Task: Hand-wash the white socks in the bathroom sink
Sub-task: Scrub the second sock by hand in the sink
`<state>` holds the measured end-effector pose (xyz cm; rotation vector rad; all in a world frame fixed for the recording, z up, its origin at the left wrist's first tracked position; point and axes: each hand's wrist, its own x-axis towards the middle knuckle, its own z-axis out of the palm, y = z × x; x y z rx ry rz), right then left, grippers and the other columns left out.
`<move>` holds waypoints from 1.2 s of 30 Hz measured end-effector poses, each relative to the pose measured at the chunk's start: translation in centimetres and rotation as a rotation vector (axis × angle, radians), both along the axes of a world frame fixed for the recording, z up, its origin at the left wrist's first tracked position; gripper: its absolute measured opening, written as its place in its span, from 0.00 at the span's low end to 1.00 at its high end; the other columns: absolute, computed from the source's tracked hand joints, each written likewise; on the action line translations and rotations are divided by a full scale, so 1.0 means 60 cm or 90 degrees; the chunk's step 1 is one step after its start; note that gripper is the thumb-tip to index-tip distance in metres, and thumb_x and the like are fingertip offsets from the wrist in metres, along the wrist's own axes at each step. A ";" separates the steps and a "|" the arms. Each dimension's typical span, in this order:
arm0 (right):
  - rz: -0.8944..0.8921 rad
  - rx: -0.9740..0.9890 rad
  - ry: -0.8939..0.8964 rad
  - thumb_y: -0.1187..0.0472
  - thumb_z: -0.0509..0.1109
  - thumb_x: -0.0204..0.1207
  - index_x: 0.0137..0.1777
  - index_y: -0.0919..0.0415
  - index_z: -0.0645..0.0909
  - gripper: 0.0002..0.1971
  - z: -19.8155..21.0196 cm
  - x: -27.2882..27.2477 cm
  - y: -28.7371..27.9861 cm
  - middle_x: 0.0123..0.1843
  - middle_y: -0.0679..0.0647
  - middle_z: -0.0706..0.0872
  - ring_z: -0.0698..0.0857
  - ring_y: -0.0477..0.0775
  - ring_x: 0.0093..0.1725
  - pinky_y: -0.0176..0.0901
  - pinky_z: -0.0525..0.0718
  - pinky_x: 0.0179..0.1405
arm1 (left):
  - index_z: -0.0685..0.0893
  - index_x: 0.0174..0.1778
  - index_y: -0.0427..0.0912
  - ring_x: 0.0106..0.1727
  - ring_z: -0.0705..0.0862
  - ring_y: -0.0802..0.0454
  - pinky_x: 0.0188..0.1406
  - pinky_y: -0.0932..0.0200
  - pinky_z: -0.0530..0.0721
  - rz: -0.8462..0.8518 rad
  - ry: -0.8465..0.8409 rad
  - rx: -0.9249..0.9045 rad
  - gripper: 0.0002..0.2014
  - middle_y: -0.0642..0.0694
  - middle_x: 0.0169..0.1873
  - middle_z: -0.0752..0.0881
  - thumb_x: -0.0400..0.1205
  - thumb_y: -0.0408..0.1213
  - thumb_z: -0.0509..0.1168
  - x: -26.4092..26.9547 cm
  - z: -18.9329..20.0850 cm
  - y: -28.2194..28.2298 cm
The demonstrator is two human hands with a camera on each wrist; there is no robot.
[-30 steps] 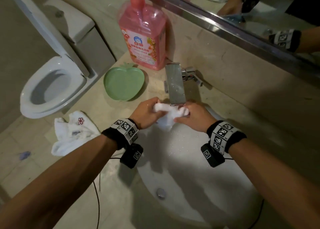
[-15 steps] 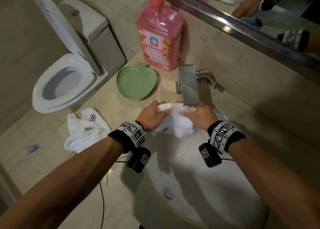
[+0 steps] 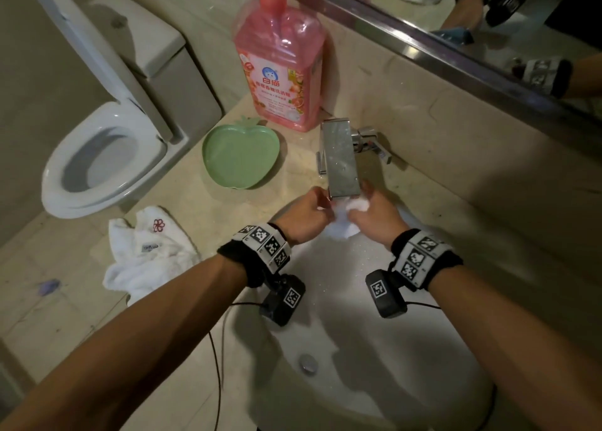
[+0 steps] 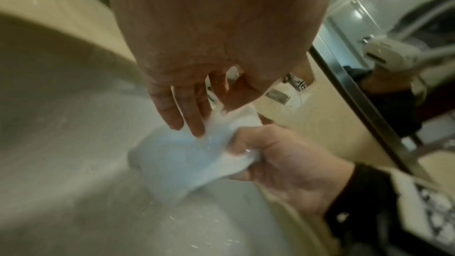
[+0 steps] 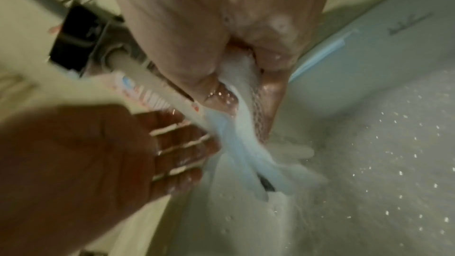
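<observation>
- We hold the white sock (image 3: 338, 222) w/ both hands right under the tap spout (image 3: 342, 160), prob. so running water hits the fabric as we work it.
- Left hand (image 3: 306, 215): grip on the sock's left end; the left wrist view shows the fingers lying fairly straight on the cloth, thumb hidden, so a pinch is our guess, not certain.
- Right hand (image 3: 378, 217): grip curled tight round the bunched right end, foam squeezing out between the fingers (image 5: 270, 104).
- Sock hangs below both grips over the sink (image 3: 423, 381) basin, so suds & drips fall inside, not on the worktop (image 3: 195, 222).
- Pink detergent bottle (image 3: 280, 65) stands beyond the grips, behind the tap; green apple-shaped dish (image 3: 239, 157) sits up-left of the left grip, close by.
- Second white sock (image 3: 146, 254) lies on the worktop, well left of the left grip, apart from the basin; prob. waiting its turn.
- Judgement: mid-scrub/rinse on sock one; the other looks untouched.
</observation>
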<state>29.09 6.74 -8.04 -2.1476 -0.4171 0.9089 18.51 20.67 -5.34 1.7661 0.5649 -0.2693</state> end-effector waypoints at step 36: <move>0.460 -0.182 -0.378 0.62 0.65 0.78 0.38 0.51 0.73 0.08 -0.002 0.001 0.015 0.29 0.48 0.75 0.86 0.58 0.33 0.42 0.77 0.31 | 0.78 0.52 0.48 0.47 0.85 0.41 0.49 0.56 0.82 -0.261 0.139 0.474 0.13 0.44 0.52 0.87 0.79 0.47 0.52 0.064 -0.010 -0.024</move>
